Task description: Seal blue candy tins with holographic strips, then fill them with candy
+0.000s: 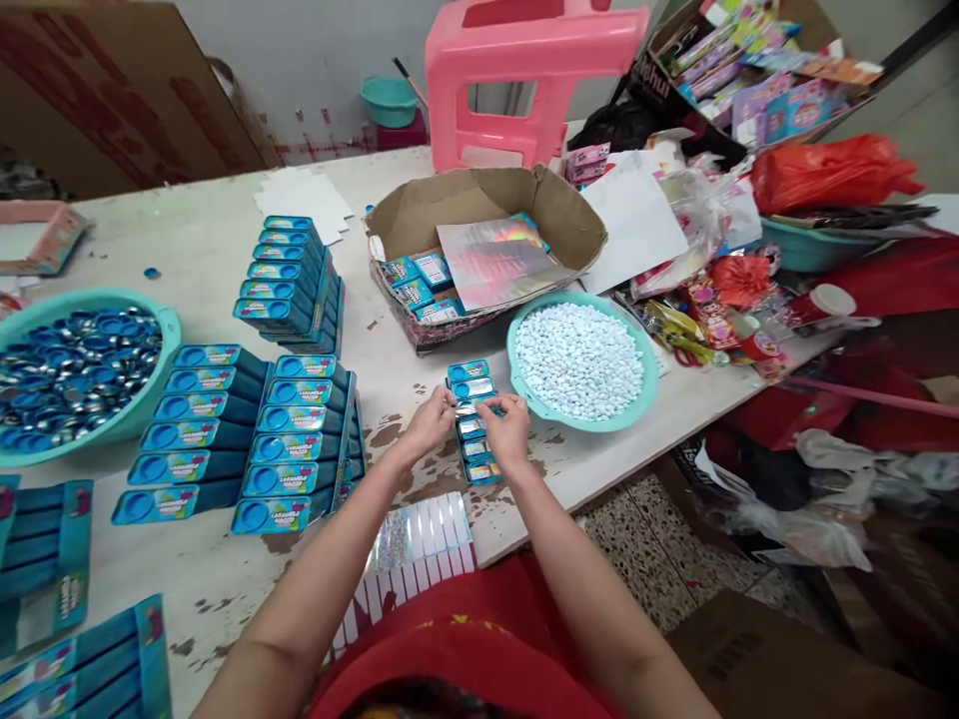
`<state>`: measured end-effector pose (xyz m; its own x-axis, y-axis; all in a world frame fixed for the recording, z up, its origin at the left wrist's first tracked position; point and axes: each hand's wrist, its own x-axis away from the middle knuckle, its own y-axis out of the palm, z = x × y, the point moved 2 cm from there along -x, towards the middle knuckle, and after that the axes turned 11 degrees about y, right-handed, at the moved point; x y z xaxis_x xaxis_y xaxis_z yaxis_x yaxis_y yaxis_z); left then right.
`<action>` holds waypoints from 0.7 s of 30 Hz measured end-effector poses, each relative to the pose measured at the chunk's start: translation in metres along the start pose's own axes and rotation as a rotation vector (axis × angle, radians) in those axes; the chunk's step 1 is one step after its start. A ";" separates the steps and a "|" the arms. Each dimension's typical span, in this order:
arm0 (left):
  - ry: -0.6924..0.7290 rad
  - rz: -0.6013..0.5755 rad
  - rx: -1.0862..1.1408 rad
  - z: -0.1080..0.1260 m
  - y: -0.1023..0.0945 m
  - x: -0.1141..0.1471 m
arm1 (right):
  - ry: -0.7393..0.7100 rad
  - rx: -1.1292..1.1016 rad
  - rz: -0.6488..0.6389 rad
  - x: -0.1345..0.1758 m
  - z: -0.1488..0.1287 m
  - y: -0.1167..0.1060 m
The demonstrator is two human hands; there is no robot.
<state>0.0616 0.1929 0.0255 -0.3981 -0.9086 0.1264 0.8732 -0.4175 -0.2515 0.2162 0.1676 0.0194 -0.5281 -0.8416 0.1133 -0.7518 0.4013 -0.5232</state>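
Observation:
My left hand and my right hand meet over a short row of small blue boxes. Between their pinched fingertips is a thin shiny strip, one end in each hand, held across one of the boxes. Whether the strip touches the box I cannot tell. Near my lap lies a sheet of holographic strips, part of it hanging over the table edge. Just right of my right hand stands a turquoise basin full of small pale pellets.
Blue candy boxes stand in rows on the left, beside a basin of shiny blue caps. A cut-down carton holds more boxes and a silvery sheet. Behind it is a pink stool. Packets and a red bag crowd the right.

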 end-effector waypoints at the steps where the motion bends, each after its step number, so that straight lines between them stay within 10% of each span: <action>1: -0.004 0.010 0.001 -0.003 0.003 -0.004 | 0.014 -0.002 0.010 -0.002 0.004 0.003; 10: -0.250 0.056 -0.086 -0.030 0.030 0.008 | 0.070 0.061 0.052 -0.010 0.002 0.002; 15: -0.151 0.073 -0.284 -0.043 0.016 0.059 | -0.092 0.005 0.081 0.052 0.006 -0.038; 21: -0.107 -0.097 -0.512 -0.064 -0.001 0.156 | 0.421 -0.017 -0.342 0.155 0.097 -0.040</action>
<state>-0.0189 0.0509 -0.0158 -0.4156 -0.8707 0.2629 0.5743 -0.4753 -0.6665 0.2026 -0.0143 -0.0243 -0.3626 -0.7087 0.6052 -0.9128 0.1390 -0.3841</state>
